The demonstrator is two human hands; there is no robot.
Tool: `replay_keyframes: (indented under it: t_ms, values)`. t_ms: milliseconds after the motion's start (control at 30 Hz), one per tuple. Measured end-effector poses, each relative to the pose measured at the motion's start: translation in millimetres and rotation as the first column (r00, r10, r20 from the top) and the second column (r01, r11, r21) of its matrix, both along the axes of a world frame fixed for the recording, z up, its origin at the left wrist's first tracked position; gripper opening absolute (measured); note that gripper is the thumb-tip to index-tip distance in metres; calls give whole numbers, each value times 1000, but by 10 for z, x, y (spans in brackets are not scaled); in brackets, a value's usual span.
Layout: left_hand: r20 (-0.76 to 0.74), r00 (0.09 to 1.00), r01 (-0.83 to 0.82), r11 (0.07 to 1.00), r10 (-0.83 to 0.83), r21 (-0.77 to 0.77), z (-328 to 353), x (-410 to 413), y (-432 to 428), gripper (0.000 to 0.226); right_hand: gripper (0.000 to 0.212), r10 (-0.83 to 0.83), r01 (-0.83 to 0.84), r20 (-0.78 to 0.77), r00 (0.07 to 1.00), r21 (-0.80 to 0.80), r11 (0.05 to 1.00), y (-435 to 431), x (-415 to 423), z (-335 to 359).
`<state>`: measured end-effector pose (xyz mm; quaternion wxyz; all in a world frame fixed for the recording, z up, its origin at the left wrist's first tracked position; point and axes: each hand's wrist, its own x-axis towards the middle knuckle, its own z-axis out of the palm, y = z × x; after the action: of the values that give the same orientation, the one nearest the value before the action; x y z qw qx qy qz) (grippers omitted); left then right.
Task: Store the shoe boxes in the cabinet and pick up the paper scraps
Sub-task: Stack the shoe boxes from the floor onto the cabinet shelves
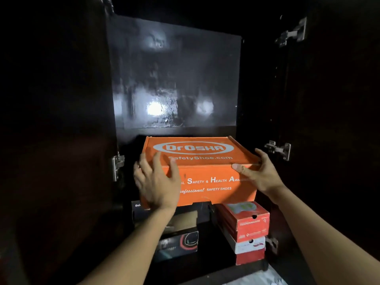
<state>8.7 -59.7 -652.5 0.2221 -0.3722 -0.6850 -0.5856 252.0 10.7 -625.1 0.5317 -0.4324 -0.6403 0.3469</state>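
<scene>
Two hands: both are on one orange shoe box (205, 161), one at each front corner, in the mouth of a dark cabinet (176, 79).
Left hinge (117, 167): metal, on the cabinet's side wall just outboard of the left fingertips.
Left hand (156, 182): fingers straight and spread, palm flat against the box's front face at its left corner. The fingertips reach the lid's front edge and the thumb is splayed toward the middle (a press, not a grasp).
Orange shoe box: spans from the left fingers to the right fingers, lid closed. White print reads "Dr.OSHA" on top and "SAFETY SHOES" on the front. Its underside rests on the stacked boxes below the wrists.
Black boxes (178, 241): stacked under the left hand and forearm; details too dark to read.
Right hand (261, 175): thumb lies along the front face just under the lid edge, and the fingers curl round the box's right corner, gripping it.
Red box (244, 221): directly beneath the right thumb, tilted, and touching the orange box's bottom.
White box (250, 245): under the red box, with another red one below it.
Right hinges: one (277, 150) just outboard of the right knuckles, another (292, 33) well above them.
</scene>
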Motion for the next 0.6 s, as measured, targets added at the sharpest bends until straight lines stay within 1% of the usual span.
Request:
replay_keyframes:
  t_ms: [33,100,133,167,200,267,367,400,467,533,600]
  values:
    - [-78,996,-38,999,38,0,-16,-4,83,46,108,-5,5,16,1000,-7,1000,63,-58,9]
    - [-187,979,-80,997,81,11,-3,-72,230,39,118,-48,49,51,998,-9,999,224,-189,53]
    - [-253,963,-91,996,91,10,5,-121,296,31,119,-78,79,108,991,-4,997,295,-269,84]
    - [-313,945,-98,995,93,0,7,-180,368,21,114,-116,116,193,974,7,993,362,-359,110]
    - [-347,934,-101,995,85,-27,13,-238,436,17,105,-162,160,273,948,28,987,409,-456,136]
    - [-325,944,-100,989,60,-108,30,-335,547,25,95,-214,209,358,909,55,976,520,-650,171]
    - [-280,957,-126,977,74,-172,32,-499,686,37,91,-200,201,363,910,35,979,704,-931,191]
    - [-266,960,-132,975,81,-180,41,-564,733,38,91,-189,191,368,910,31,981,757,-1014,180]
    - [-204,976,-120,970,77,-210,53,-680,815,34,89,-157,153,377,913,41,987,863,-1163,117]
    - [-141,989,-74,956,35,-285,69,-753,884,36,89,-122,110,383,916,53,993,947,-1276,54]
    - [-119,993,-34,939,-7,-343,81,-828,934,40,90,-90,79,408,909,45,996,1023,-1342,24]
